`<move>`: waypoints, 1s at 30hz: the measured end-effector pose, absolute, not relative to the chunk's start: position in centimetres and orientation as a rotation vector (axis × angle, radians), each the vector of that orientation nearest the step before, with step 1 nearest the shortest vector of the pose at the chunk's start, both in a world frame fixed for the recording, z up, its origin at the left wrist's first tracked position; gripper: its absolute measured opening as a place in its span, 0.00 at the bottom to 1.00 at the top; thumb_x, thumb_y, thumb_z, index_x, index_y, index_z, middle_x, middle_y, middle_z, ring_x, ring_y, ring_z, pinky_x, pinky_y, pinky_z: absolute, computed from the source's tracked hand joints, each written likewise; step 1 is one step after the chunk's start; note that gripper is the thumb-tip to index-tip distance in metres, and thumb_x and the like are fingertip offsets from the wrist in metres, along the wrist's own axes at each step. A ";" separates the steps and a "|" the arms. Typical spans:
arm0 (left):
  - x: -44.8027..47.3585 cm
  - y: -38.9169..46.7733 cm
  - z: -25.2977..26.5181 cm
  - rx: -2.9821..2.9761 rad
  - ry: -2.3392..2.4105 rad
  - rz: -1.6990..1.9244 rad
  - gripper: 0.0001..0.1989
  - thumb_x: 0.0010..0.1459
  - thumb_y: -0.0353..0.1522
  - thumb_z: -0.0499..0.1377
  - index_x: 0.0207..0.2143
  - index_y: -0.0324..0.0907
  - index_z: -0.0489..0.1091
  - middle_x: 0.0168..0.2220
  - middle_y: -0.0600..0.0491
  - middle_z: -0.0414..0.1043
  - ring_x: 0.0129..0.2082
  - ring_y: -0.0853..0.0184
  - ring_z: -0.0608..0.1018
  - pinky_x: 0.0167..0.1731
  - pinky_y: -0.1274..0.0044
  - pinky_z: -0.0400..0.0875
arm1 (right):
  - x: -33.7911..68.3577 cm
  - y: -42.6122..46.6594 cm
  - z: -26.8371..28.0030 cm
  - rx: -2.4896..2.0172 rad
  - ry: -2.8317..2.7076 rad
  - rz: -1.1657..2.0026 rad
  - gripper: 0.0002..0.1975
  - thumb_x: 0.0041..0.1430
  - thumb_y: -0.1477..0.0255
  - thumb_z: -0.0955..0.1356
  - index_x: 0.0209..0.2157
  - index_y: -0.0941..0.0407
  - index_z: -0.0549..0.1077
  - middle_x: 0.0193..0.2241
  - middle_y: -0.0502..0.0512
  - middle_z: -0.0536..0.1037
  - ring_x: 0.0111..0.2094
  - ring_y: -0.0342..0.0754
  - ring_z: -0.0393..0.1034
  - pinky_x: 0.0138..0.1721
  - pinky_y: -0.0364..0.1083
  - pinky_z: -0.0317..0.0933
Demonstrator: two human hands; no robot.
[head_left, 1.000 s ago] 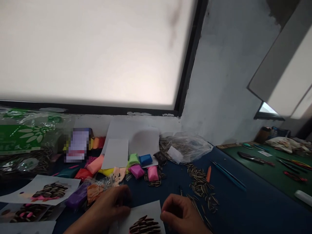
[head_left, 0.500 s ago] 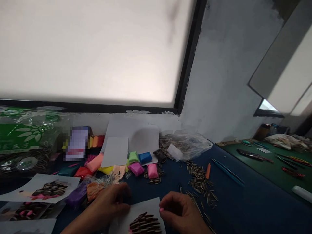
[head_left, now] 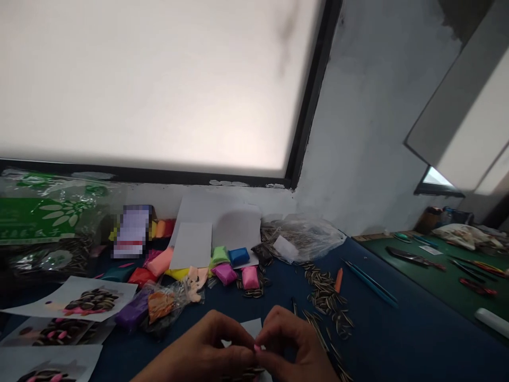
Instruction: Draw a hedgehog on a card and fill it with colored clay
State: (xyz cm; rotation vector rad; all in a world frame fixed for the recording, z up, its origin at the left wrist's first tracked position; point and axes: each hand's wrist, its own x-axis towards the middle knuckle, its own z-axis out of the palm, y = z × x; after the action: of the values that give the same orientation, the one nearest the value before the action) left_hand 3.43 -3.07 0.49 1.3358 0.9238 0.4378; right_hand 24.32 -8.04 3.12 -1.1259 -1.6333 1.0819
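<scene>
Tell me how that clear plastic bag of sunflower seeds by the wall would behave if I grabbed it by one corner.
The clear bag looks thin and crumpled, so it would probably sag and flop rather than hold its shape. Its mouth seems open, with loose seeds trailing onto the blue table, so more would likely spill. It looks only partly full, so probably light.

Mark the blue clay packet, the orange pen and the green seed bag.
blue clay packet (head_left: 239,256), head view, middle of its top.
orange pen (head_left: 338,279), head view, mid-barrel.
green seed bag (head_left: 37,217), head view, green label.
</scene>
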 end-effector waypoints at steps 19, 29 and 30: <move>4.6 -2.9 2.4 1.333 0.836 0.533 0.34 0.36 0.61 0.67 0.24 0.37 0.78 0.18 0.56 0.67 0.19 0.72 0.64 0.20 0.79 0.54 | 24.2 -7.4 4.1 -1.103 -1.912 0.835 0.08 0.58 0.74 0.69 0.36 0.56 0.83 0.29 0.53 0.73 0.26 0.44 0.69 0.25 0.42 0.59; 5.8 -4.9 4.9 1.443 1.014 0.474 0.24 0.44 0.55 0.61 0.25 0.42 0.72 0.19 0.59 0.63 0.19 0.71 0.62 0.21 0.78 0.55 | 24.5 -8.0 3.1 -1.163 -2.080 0.535 0.05 0.57 0.77 0.67 0.31 0.56 0.76 0.27 0.52 0.72 0.24 0.43 0.68 0.25 0.41 0.57; 6.0 -5.1 5.2 1.467 1.014 0.503 0.22 0.45 0.53 0.60 0.24 0.43 0.71 0.19 0.59 0.63 0.21 0.70 0.62 0.22 0.78 0.56 | 24.5 -8.0 3.1 -1.163 -2.094 0.488 0.05 0.56 0.77 0.66 0.30 0.56 0.74 0.27 0.52 0.71 0.24 0.43 0.68 0.24 0.41 0.56</move>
State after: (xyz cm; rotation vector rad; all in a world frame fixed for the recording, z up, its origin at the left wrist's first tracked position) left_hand 5.96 -5.13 5.24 1.4666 1.0139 0.5028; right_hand 24.47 -8.03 3.06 -1.1633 -2.0935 0.4877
